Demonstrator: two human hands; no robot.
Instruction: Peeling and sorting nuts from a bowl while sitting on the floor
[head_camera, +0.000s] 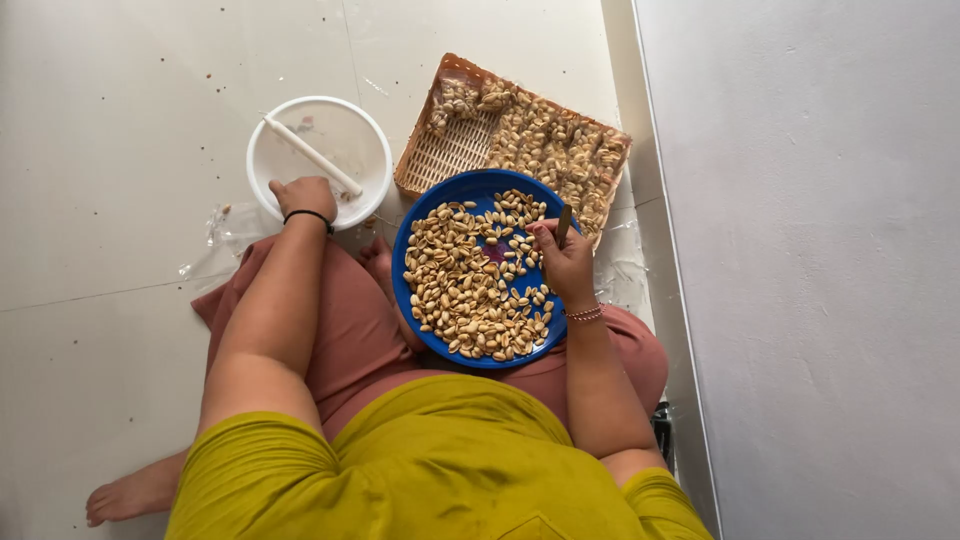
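I sit cross-legged on the floor with a blue plate (412, 300) of pistachio nuts (465, 290) on my lap. My right hand (566, 262) rests on the plate's right rim, fingers closed around a thin dark tool (564, 224) that sticks up from the fist. My left hand (303, 196) is stretched out to the near rim of a white bucket (268, 140), fingers curled; what it holds, if anything, is hidden. A white stick-like handle (312, 156) lies across the bucket.
A shallow woven orange basket (432, 166) with more pistachios stands on the floor beyond the plate. Crumpled clear plastic (222, 232) lies by the bucket. A grey wall (810, 260) runs along the right. My bare foot (130, 494) shows at bottom left.
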